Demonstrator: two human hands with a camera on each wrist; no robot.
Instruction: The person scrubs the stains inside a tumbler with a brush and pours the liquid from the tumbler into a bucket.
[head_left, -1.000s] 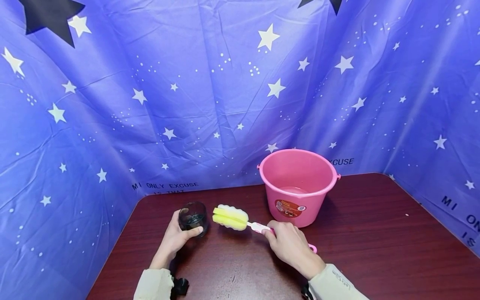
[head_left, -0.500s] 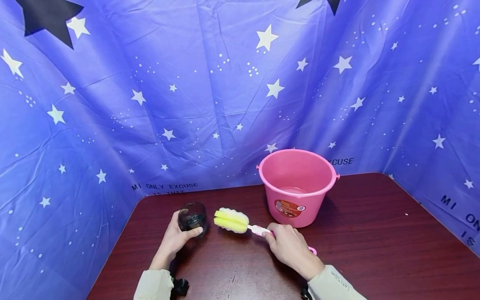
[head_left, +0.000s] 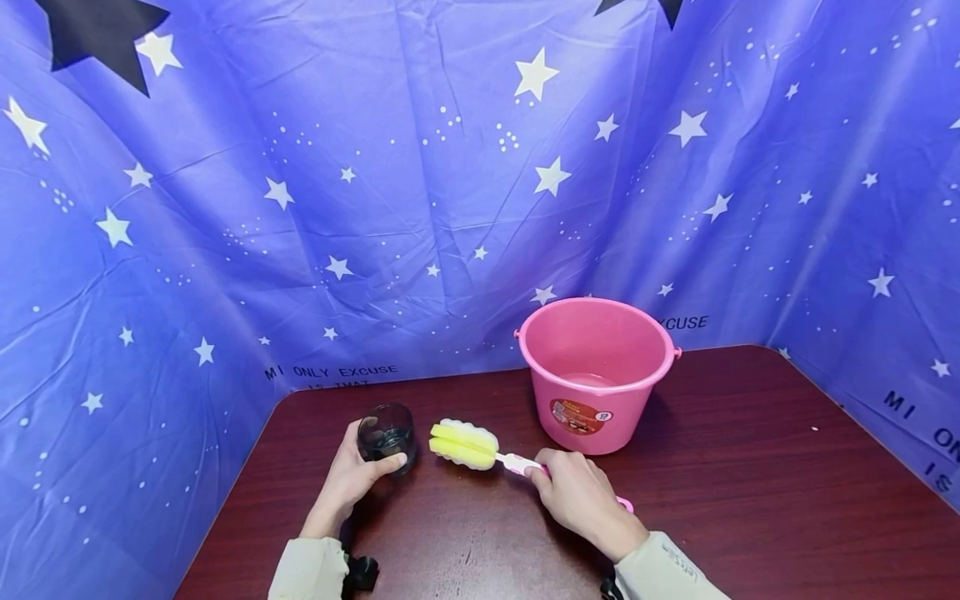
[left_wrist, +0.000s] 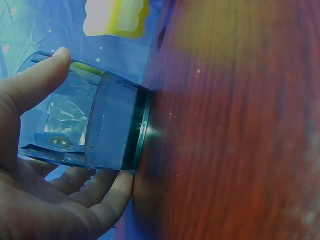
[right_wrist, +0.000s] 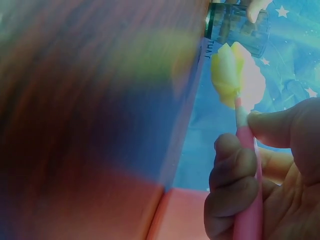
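A dark, see-through drinking glass [head_left: 387, 427] with clear liquid low inside stands upright on the left part of the table. My left hand [head_left: 351, 477] grips it, thumb on the near side and fingers round the far side; in the left wrist view the base of the glass [left_wrist: 112, 117] is right at the tabletop. To its right, a sponge bottle brush [head_left: 463, 445] with a yellow and white head is held level above the table. My right hand [head_left: 583, 493] grips its pink and white handle [right_wrist: 247, 215], fingers curled round it. The sponge head points at the glass, a small gap between them.
A pink bucket [head_left: 637, 408] with a round red label stands behind my right hand. The dark red wooden table [head_left: 757, 475] reaches back to a blue cloth backdrop [head_left: 420, 217] printed with stars. A small white speck [head_left: 814, 429] lies at the right.
The brush head has dropped slightly toward me and a little to the right, away from the glass. My left hand and the glass have stayed in place.
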